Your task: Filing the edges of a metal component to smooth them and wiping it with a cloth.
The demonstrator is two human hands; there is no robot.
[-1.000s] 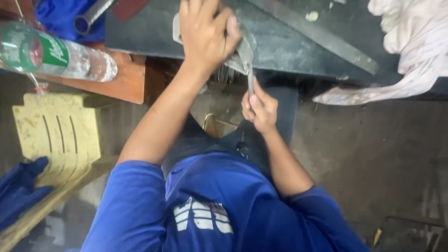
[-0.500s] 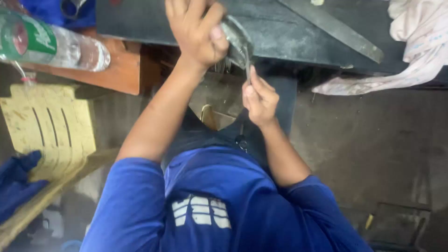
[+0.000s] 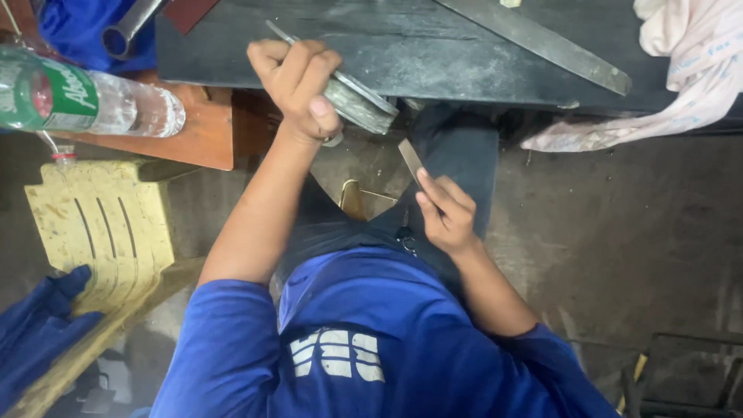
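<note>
We see the left hand (image 3: 298,85) closed in a fist around a stack of flat grey metal pieces (image 3: 357,102), which it holds against the near edge of the dark workbench (image 3: 464,54). The stack's long axis runs slantwise, from up and left behind the knuckles down and right to its free end, which juts just past the bench edge. The right hand (image 3: 445,213) sits lower and nearer the body, over the lap, with fingers pinched on a thin flat metal strip (image 3: 409,158); that strip points up and a little left, and its tip stands just below the free end of the stack, close but apart. So the stack lies up and to the left of the right hand, and the left hand is the one on it. The gap between strip tip and stack end is open, with only the dark trousers and the floor behind it. To the left, a clear plastic bottle (image 3: 101,101) lies on its side on an orange-brown wooden surface (image 3: 201,135), well apart from the fist, and a yellow plastic stool (image 3: 101,224) stands below it. On the bench a long flat metal bar (image 3: 542,42) lies slantwise, and a pale cloth (image 3: 681,70) hangs over the right end; both are well clear of the hands.
</note>
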